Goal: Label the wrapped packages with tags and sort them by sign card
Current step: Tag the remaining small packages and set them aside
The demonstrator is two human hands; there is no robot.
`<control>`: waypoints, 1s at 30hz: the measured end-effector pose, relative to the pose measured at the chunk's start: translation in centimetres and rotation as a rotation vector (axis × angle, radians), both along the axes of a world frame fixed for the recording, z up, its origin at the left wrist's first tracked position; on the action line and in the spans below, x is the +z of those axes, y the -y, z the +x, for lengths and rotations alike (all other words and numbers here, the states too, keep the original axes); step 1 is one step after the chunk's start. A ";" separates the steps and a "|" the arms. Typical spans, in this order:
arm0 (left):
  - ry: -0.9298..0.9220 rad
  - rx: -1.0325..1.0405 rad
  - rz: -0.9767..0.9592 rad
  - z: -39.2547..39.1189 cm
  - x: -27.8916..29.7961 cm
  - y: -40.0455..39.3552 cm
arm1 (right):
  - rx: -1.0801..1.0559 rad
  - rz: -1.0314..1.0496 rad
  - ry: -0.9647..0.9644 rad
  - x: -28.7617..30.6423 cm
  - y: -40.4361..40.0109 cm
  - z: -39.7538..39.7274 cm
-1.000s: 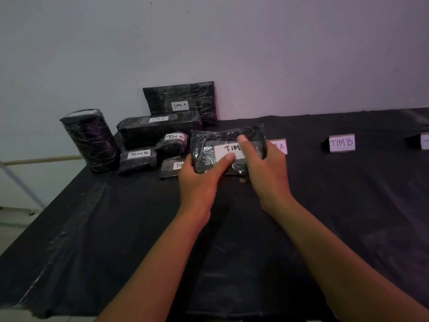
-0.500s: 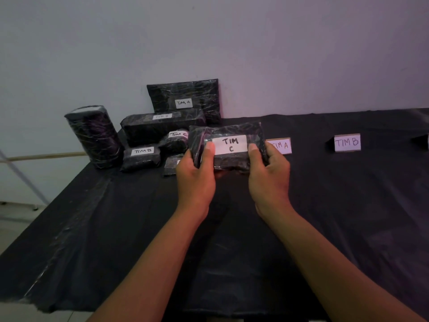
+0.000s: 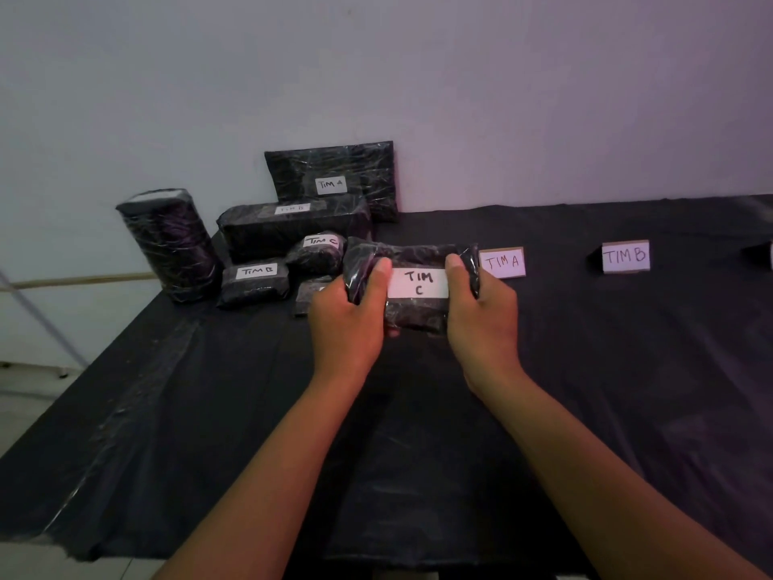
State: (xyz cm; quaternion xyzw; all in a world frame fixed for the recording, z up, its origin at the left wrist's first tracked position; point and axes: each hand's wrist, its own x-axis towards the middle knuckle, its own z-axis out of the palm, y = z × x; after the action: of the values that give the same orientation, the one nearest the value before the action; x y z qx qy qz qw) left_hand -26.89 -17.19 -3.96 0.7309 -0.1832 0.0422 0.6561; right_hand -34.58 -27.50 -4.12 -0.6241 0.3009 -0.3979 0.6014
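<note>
— What's that you've got?

— A wrapped package (image 3: 412, 282), black plastic under shiny clear film, soft and a bit lumpy. Its white tag (image 3: 418, 283) faces me and reads "TIM C" in black marker, on two lines.

— Where is it?

— Raised off the black-covered table (image 3: 627, 391), in the middle of my view, about 12 o'clock from my wrists. The "TIM A" sign card (image 3: 502, 262) stands just at its 3 o'clock, and the "TIM B" sign card (image 3: 625, 256) further along the same way.

— And your arms?

— Both forearms reach forward from the bottom edge and converge on the package. My left hand (image 3: 347, 324) takes its left end, my right hand (image 3: 483, 324) its right end.

— How tight a hold?

— Each hand is curled round an end: thumbs lie on the front face on either side of the tag, fingers go round behind, where I cannot see them.

— What's the rest of the pile?

— At 10 o'clock, a heap of other packages: a flat one marked "TIM A" (image 3: 334, 177) leaning on the wall, a long box (image 3: 293, 230) in front of it, a small "TIM B" package (image 3: 254, 284), a small "TIM C" package (image 3: 318, 253), and a tall cylinder (image 3: 167, 244) standing upright at the far left.
</note>
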 end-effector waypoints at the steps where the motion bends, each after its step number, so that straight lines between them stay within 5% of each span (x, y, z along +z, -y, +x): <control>1: 0.009 -0.006 -0.008 -0.1 0.0 0.0 | -0.012 -0.004 -0.007 0.0 0.0 0.0; 6: -0.013 0.019 -0.013 -0.8 0.0 -0.1 | -0.003 -0.007 -0.017 -0.5 -0.5 -0.1; 12: -0.306 -0.111 -0.073 -1.0 -0.8 -0.8 | 0.239 0.052 -0.046 -1.2 -0.1 -1.3; 24: -0.327 -0.111 -0.100 -0.8 -1.3 -0.8 | 0.259 0.124 -0.040 -1.0 -0.4 -2.6; 30: -0.294 -0.157 -0.014 -0.9 -1.3 -1.8 | 0.232 -0.302 -0.375 -1.7 1.0 -2.6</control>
State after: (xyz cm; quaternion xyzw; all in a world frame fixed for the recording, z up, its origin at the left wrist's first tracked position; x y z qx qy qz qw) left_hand -27.78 -15.42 -5.29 0.7080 -0.1414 -0.1154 0.6822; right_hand -37.17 -28.47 -5.87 -0.7999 0.2706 -0.2442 0.4767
